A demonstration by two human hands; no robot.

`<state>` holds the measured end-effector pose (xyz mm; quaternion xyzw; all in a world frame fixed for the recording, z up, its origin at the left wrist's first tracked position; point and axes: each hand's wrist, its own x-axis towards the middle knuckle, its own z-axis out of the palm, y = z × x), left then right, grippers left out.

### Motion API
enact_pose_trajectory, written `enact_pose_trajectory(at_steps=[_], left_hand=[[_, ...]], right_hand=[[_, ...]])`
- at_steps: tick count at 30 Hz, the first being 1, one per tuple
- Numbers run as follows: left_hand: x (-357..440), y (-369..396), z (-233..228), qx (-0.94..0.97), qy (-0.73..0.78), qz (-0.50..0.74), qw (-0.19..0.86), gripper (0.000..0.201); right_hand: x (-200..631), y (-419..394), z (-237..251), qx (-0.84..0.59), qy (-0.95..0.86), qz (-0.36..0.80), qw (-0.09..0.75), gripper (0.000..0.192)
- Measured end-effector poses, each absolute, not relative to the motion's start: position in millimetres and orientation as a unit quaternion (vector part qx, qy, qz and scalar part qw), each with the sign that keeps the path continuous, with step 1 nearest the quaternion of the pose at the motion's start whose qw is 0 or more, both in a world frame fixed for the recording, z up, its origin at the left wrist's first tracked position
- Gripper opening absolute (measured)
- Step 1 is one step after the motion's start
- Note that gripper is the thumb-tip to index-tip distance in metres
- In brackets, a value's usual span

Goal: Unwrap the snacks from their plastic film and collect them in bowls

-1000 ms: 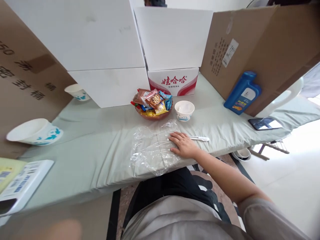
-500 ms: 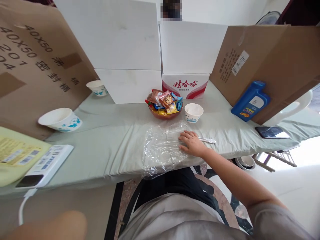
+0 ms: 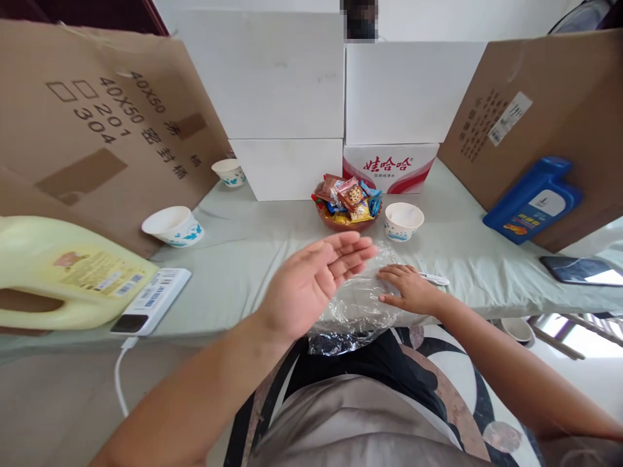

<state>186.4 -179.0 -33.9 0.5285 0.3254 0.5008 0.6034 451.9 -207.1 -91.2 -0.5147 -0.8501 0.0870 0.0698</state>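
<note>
My left hand (image 3: 311, 279) is raised above the table, palm turned up, fingers stretched out and nothing in it. Below and beside it a crinkled clear plastic sheet or bag (image 3: 357, 308) lies over the table's front edge, partly hidden by this hand. My right hand (image 3: 409, 288) rests flat on the plastic's right side with its fingers spread. Just right of it lies a thin white tool (image 3: 435, 279), perhaps a utility knife. Behind the hands stand a reddish bowl (image 3: 341, 224) heaped with wrapped snacks (image 3: 353, 194) and a paper cup (image 3: 403, 222) with a blue pattern.
At the left are two paper bowls (image 3: 174, 227), a yellow jug (image 3: 82, 272) and a white power strip (image 3: 156, 301). White boxes (image 3: 292, 168) line the back. On the right a blue bottle (image 3: 533, 201) leans against a cardboard box (image 3: 559, 117); a phone (image 3: 581, 270) lies nearby.
My left hand has come up from the lower left to over the plastic and opened out. My right hand stays flat on the plastic. The view has swung left.
</note>
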Motion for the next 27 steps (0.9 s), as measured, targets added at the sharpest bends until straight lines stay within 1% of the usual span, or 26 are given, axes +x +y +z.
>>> enact_pose_trajectory(at_steps=[2,4,6,8,11,14,17,20,23,25,27], left_hand=[[191,-173,-34,0.446,0.318,0.466,0.695,0.02],[196,-162,-43,0.36,0.339,0.45,0.744,0.013],[199,-152,-57,0.316,0.369,0.45,0.75,0.008],[198,-145,-69,0.304,0.384,0.448,0.748,0.008],[196,-140,-79,0.299,0.394,0.452,0.743,0.011],[195,-138,-82,0.301,0.397,0.454,0.739,0.014],[196,-136,-86,0.318,0.396,0.456,0.731,0.021],[197,-132,-91,0.377,0.43,0.468,0.674,0.026],[197,-128,-96,0.441,0.485,0.481,0.582,0.021],[196,-126,-99,0.502,0.507,0.475,0.514,0.02],[194,-124,-102,0.624,0.5,0.434,0.415,0.024]], right_hand=[[452,-207,-94,-0.52,-0.848,0.085,0.058,0.053],[451,-207,-96,-0.529,-0.843,0.075,0.063,0.046],[452,-208,-95,-0.535,-0.838,0.06,0.09,0.042],[453,-209,-91,-0.536,-0.833,0.049,0.127,0.038],[457,-209,-84,-0.538,-0.824,0.044,0.169,0.033],[460,-206,-83,-0.547,-0.815,0.04,0.188,0.03],[460,-197,-90,-0.54,-0.816,0.036,0.203,0.029],[456,-184,-99,-0.527,-0.821,0.027,0.218,0.028],[447,-171,-109,-0.523,-0.826,0.011,0.21,0.029],[439,-163,-115,-0.519,-0.833,0.004,0.191,0.031],[431,-158,-120,-0.515,-0.84,-0.001,0.17,0.034]])
